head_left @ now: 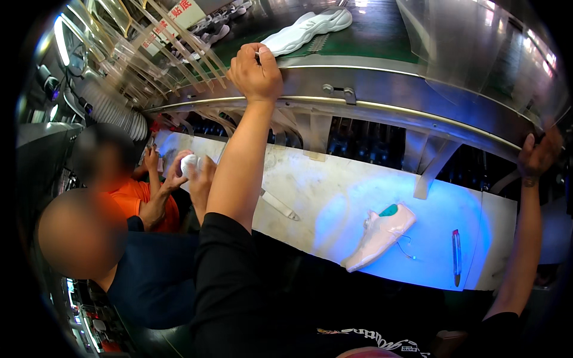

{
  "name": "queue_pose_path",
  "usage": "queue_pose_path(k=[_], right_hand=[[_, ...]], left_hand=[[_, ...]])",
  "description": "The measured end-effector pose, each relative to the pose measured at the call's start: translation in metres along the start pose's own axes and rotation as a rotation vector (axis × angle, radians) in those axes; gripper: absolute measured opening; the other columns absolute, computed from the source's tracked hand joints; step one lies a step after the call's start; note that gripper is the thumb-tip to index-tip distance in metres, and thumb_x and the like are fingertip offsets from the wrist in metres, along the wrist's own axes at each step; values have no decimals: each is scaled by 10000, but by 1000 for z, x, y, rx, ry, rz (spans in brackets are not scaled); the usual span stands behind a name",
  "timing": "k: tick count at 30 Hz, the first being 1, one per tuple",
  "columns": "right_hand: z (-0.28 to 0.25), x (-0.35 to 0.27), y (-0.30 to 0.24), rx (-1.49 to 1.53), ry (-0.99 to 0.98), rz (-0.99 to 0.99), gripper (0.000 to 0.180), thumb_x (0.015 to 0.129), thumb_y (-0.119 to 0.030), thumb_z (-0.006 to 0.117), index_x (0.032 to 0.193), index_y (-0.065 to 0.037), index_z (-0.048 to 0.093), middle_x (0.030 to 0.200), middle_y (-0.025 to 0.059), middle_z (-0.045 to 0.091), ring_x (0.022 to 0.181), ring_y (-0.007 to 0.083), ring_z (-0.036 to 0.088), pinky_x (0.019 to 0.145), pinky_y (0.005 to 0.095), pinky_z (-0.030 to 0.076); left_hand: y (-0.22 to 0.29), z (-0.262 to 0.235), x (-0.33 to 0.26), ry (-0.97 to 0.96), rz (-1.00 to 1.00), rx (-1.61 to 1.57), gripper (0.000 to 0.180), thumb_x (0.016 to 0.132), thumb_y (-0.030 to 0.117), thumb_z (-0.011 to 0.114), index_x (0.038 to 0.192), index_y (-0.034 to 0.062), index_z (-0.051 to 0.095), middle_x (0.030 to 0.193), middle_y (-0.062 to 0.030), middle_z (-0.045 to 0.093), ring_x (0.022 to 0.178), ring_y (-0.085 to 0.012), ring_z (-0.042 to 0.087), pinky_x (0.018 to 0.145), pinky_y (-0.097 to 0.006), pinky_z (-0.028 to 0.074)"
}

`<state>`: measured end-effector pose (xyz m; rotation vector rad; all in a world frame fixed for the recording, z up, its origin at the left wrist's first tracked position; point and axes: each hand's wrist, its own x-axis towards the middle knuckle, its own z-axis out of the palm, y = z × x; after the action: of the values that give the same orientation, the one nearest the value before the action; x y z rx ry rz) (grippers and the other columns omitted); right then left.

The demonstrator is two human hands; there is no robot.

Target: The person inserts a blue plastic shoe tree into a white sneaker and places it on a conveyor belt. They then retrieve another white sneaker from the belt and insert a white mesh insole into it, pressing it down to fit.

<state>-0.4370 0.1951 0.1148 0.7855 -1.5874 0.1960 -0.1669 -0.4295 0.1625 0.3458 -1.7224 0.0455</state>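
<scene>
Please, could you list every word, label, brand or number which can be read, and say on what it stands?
Sign: red characters on white, not copied here; the lower part is behind clear strips.
Black shirt: white curved lettering, not copied here; the small patch is too small to read.

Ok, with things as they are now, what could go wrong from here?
The white sole seems held only at its near end by the left hand, so it might slip or twist.

The pale pink shoe lies with its toe at the front edge of the white table; a bump could tip it off.

The slim tool also lies close to that edge and might roll off.
</scene>
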Motion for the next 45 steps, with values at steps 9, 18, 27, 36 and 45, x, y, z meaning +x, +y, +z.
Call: queue_pose_path(k=[9, 18, 27, 36, 45], right_hand=[[-1, 12, -18, -31, 66, 25, 538, 1005, -377, 594, 1406, -19, 619, 1406, 168, 611, 1308, 362, 565, 1175, 507, 387], [-9, 14, -26, -7, 74, 43, 541, 1040, -415, 557, 1414, -28, 616, 1396, 177, 613, 1322, 357, 564, 1178, 516, 381], [-5, 14, -30, 28, 12, 111, 597, 1029, -468, 540, 1452, -49, 585, 1409, 177, 598, 1358, 362, 535, 1226, 561, 312], [-6, 11, -26, 27, 23, 75, 559, 1025, -421, 571, 1431, -37, 591, 1366, 183, 602, 1330, 370, 534, 1204, 543, 322], [-8, 15, -27, 1, -20, 67, 581, 995, -382, 618, 1447, -24, 547, 1368, 197, 611, 1285, 393, 545, 1177, 540, 338]], left_hand=[[60, -5, 45, -448, -509, 184, 653, 1008, 661, 434, 1107, 102, 756, 1183, -183, 777, 1178, -431, 657, 1100, -551, 365], [65, 19, 25, -67, -592, 188, 401, 875, 516, 641, 980, 155, 781, 1229, -165, 725, 1173, -381, 662, 1101, -509, 411], [53, 22, 27, -32, -568, 154, 283, 843, 426, 687, 894, 155, 752, 1177, -119, 693, 1127, -338, 651, 1071, -519, 414], [60, 18, 27, -55, -537, 115, 329, 846, 451, 648, 902, 150, 768, 1191, -124, 707, 1147, -330, 653, 1101, -506, 391], [48, 29, 22, 30, -473, 180, 298, 888, 410, 650, 808, 127, 701, 994, -140, 700, 977, -392, 671, 885, -562, 486]])
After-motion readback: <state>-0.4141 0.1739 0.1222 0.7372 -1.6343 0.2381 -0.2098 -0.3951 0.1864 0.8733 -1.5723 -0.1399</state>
